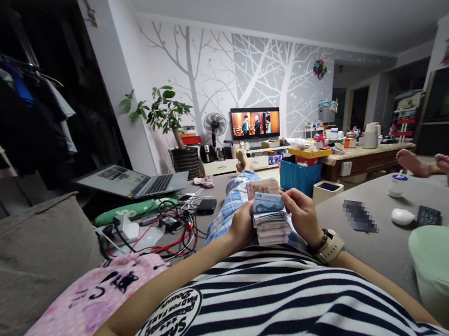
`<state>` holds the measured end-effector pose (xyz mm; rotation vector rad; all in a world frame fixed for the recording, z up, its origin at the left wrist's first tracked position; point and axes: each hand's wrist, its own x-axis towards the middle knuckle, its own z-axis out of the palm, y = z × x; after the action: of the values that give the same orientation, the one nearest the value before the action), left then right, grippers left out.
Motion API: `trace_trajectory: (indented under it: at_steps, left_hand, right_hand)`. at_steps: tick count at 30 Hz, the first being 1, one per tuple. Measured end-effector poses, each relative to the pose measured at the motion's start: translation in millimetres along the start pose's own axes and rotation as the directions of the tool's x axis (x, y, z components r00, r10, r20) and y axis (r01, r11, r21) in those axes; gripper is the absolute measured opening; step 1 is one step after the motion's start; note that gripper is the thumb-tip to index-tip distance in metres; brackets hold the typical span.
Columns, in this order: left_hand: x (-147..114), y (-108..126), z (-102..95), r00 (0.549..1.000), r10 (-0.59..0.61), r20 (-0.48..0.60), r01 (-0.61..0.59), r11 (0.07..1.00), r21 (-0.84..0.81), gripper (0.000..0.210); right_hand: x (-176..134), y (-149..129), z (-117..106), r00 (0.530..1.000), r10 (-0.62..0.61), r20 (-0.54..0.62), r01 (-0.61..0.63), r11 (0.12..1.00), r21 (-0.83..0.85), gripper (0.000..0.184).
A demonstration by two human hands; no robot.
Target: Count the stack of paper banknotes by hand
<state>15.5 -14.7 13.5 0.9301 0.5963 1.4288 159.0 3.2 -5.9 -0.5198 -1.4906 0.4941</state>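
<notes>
My left hand (243,221) is closed around the left side of a thick stack of banknotes (272,230) above my lap. A blue banknote (268,203) lies on top, and my right hand (302,213) pinches its right edge between thumb and finger. Behind the blue one, a pinkish-brown banknote (262,186) sticks up at a tilt. The pale edges of many layers show at the near side of the stack. Some of my left fingers are hidden behind the notes. A pale watch (332,247) and a dark band circle my right wrist.
On my left are an open laptop (134,182), tangled cables (182,234) and a pink cushion (109,290). To the right lie a blurred-out phone (359,216), a white mouse (402,217), a remote (429,216) and a green bin (440,257). Another person's feet (431,165) rest farther right.
</notes>
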Motion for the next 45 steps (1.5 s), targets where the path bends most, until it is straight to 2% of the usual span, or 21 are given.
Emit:
trace_trajectory:
  at_steps: [9, 22, 29, 34, 39, 45]
  left_hand:
    - [4, -2, -3.1, 0.997, 0.004, 0.075, -0.004, 1.0, -0.008, 0.011]
    - [1, -1, -2.4, 0.999, 0.032, -0.035, -0.03, 0.998, 0.056, 0.011]
    - [3, -3, -3.3, 0.999, 0.021, 0.036, -0.022, 0.999, 0.037, 0.013]
    - [7, -6, -3.6, 1.0, 0.013, 0.016, -0.013, 1.0, -0.011, 0.016]
    - [4, -6, -5.8, 0.997, -0.03, 0.076, 0.032, 0.999, -0.013, 0.019]
    - [2, -6, -9.3, 0.998, -0.02, 0.065, 0.018, 0.999, 0.041, 0.02]
  right_hand:
    - [0, -1, -1, 1.0, 0.006, -0.004, -0.006, 1.0, -0.019, 0.028]
    - [0, -2, 0, 1.0, 0.011, -0.007, -0.011, 1.0, -0.028, 0.03]
    - [-2, -4, 0, 1.0, 0.012, 0.003, -0.012, 1.0, -0.001, 0.029]
    - [-2, -7, 1, 0.996, 0.043, 0.073, -0.043, 0.999, 0.011, 0.038]
    - [2, 3, 0, 0.996, 0.079, -0.034, -0.082, 0.993, -0.087, 0.036]
    - [5, 11, -2, 0.99, 0.132, -0.058, -0.14, 0.975, -0.172, 0.037]
